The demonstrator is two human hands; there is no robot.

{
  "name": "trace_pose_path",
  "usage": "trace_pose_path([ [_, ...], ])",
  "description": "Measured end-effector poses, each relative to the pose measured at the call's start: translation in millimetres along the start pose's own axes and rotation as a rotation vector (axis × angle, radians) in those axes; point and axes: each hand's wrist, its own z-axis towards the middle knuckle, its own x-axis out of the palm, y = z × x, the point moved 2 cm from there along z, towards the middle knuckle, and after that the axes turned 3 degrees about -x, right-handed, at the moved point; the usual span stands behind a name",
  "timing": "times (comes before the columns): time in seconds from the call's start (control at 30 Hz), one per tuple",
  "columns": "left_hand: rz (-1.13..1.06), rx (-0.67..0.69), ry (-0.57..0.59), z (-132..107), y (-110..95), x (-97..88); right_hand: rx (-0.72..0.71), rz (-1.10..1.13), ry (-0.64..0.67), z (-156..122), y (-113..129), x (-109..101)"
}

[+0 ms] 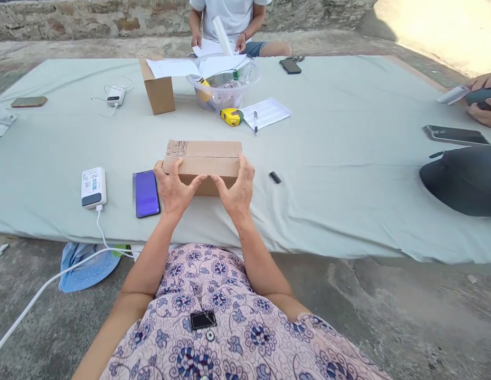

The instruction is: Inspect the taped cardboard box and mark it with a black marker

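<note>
A brown cardboard box (208, 150) with dark scribbled lines at its top left corner rests on the cloth-covered table in front of me. My left hand (175, 190) grips its left end, the thumb along the near side. At the right end, my right hand (236, 191) holds it the same way, so the two thumbs point at each other. Just left of my left hand lies a phone (147, 194) with a lit purple screen. A small black piece (275, 177) lies to the right of the box.
Beyond the box are a yellow tape measure (231, 116), a paper sheet (269, 112) with a pen, a clear plastic basin (225, 97) and another cardboard box (158, 95). A cabled power bank (93, 184) lies left, a black cap (463, 179) right. A person (229, 26) sits opposite.
</note>
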Motion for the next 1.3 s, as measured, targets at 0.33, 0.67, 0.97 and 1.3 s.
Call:
trace_pose_path([
  [0.33,-0.061,0.038,0.015,-1,10,0.9,0.104,0.443,0.142,9,-37,-17],
  [0.67,-0.133,0.055,-0.007,-2,16,-2.7,0.147,0.560,0.102,9,-48,-13],
  [0.97,-0.141,0.011,-0.049,3,26,-11.5,0.184,0.494,0.112,-1,-60,-3],
  [1.3,-0.346,-0.077,-0.155,6,48,-14.5,0.201,0.460,0.016,-7,-60,5],
])
